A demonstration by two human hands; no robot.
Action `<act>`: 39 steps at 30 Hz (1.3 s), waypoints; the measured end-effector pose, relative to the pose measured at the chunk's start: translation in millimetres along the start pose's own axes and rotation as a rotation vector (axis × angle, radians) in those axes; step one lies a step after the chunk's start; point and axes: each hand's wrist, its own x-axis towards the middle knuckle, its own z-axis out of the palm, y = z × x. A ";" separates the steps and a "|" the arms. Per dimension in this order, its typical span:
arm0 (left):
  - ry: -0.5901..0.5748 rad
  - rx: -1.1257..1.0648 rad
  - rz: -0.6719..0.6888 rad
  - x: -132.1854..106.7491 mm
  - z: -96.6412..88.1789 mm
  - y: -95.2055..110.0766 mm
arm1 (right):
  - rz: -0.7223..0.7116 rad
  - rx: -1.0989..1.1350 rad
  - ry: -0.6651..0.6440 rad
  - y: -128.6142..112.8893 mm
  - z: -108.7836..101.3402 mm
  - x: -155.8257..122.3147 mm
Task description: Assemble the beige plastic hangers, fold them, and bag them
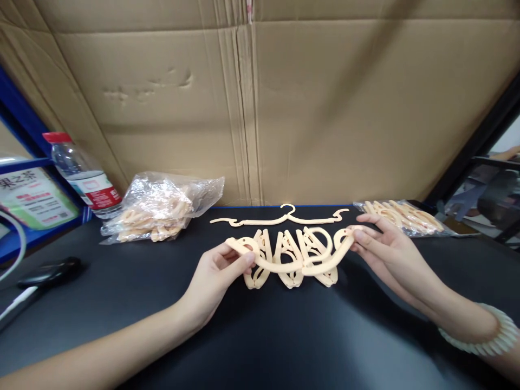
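A cream plastic folding clothes hanger (280, 267) is stretched between my two hands above the table. My left hand (219, 276) pinches its left arm end between thumb and fingers. At the other end, my right hand (390, 254) pinches the tip of the right arm. The hanger's hook curls up near its middle. Just behind it lie three folded hangers (289, 246) of the same kind, partly covered by the held one. Farther back, an unfolded hanger (270, 221) lies with its hook pointing away from me.
A clear plastic bag of hanger pieces (162, 208) sits at the back left, beside a red-capped bottle (87, 179). Another bagged set of hangers (406, 218) lies at the back right. A black device with a cable (49, 272) rests at left. Cardboard (345, 108) walls the rear.
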 end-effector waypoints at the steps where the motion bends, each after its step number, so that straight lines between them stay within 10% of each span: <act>1: -0.029 0.019 -0.006 -0.6 0.1 -0.5 | 0.007 0.020 -0.009 0.0 2.0 -1.6; 17: -0.300 0.305 0.104 -11.8 4.7 5.6 | 0.084 -0.172 -0.823 -25.2 22.1 -35.1; 39: -0.398 0.397 0.221 -13.2 8.0 6.0 | -0.169 -0.553 -0.947 -37.1 21.9 -47.9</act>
